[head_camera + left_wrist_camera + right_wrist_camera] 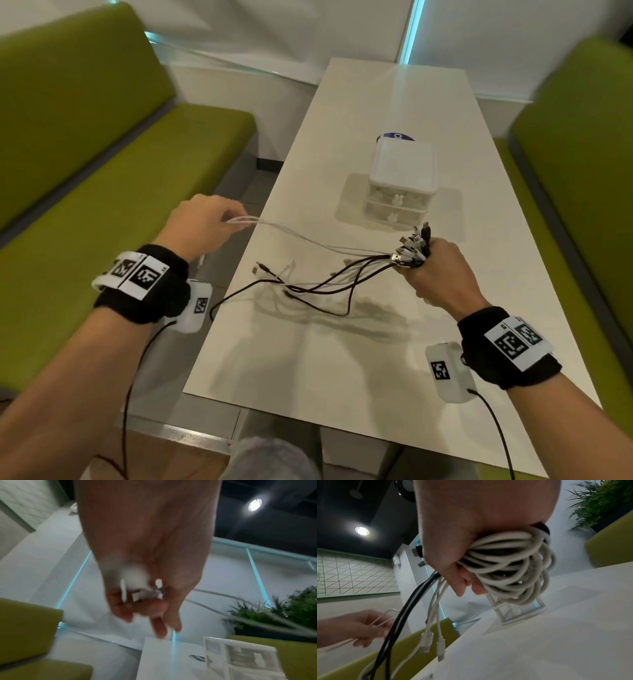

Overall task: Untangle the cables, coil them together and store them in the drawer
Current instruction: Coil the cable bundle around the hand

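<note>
Right hand (pixel 442 274) fisted round the cables (pixel 325 284), grip tight on the bundle just below the plugs. The plug ends (pixel 412 250) fan out above the fist, probably gathered there so all ends stay aligned while the lengths get sorted. The right wrist view shows several turns of white cord (pixel 511 566) looped over that hand's fingers (pixel 459 584), so coiling looks partly begun on the hand itself, with black and white tails hanging down past it.

Left hand (pixel 202 222) sits well to the left of the drawer unit (pixel 400 185), off the tabletop (pixel 342 359) edge, pinching thin white strands (pixel 274 228) and holding them out taut toward the right fist. That reads as separating the white ones from the dark ones. Left wrist view is blurred: fingers (pixel 159 623) curled, small white plug bits in the grip, can't tell how many.

The rest of the cables sag in a loose tangle on the tabletop in front of the drawer unit, on the near side, between the two hands. Dark ones look matte, maybe braided; white ones smooth, rubbery, round in section. Plugs are flat metal tips in white or black housings.

Drawer unit: small white plastic box, two translucent drawers stacked, each with a tiny bunny-shaped knob, both closed. Something with a blue label (pixel 399 136) lies behind it. Tabletop pale, smooth, slightly glossy. Green upholstered benches (pixel 102 171) on either side.
</note>
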Demonstrator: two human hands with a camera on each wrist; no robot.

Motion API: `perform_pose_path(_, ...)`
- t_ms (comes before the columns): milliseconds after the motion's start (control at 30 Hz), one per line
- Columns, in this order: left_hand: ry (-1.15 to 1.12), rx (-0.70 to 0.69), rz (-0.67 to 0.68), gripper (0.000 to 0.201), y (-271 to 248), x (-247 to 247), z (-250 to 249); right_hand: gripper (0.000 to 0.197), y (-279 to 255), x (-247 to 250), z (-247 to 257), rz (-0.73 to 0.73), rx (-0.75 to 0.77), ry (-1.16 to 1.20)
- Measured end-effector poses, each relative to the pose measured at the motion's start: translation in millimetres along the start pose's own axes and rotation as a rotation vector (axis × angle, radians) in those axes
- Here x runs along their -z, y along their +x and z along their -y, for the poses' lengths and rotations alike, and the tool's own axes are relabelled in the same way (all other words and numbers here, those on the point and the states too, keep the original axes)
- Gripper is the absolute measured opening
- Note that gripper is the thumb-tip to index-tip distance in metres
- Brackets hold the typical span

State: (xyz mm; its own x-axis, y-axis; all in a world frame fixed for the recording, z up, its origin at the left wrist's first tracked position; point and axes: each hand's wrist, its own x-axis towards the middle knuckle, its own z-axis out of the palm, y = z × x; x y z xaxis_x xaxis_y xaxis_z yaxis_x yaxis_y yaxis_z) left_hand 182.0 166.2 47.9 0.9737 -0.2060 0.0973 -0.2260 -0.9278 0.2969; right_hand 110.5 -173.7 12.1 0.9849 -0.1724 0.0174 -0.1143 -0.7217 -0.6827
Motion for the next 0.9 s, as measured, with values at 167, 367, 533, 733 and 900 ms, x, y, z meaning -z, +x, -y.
perform_pose_path(167, 0.087, 0.143, 0.602, 0.054, 11, -14, 13, 0.032, 1, -5, 5, 0.032, -0.011, 0.010)
perform_pose_path(367, 0.048, 0.011, 0.418, 0.087, 6, 2, -18, 0.024, -5, -4, 12, 0.067, -0.023, -0.043)
perform_pose_path(533, -0.353, -0.385, 0.004, 0.076, -3, 10, -99, 0.025, -6, -6, 17, 0.064, -0.001, -0.088)
perform_pose_path(733, -0.305, -0.302, 0.472, 0.060, -9, -66, -148, 0.021, -6, 7, 23, 0.045, 0.067, 0.021)
perform_pose_path(900, -0.651, -0.211, 0.412, 0.031, -14, -66, -131, 0.021, -4, 17, 21, 0.150, -0.073, 0.327)
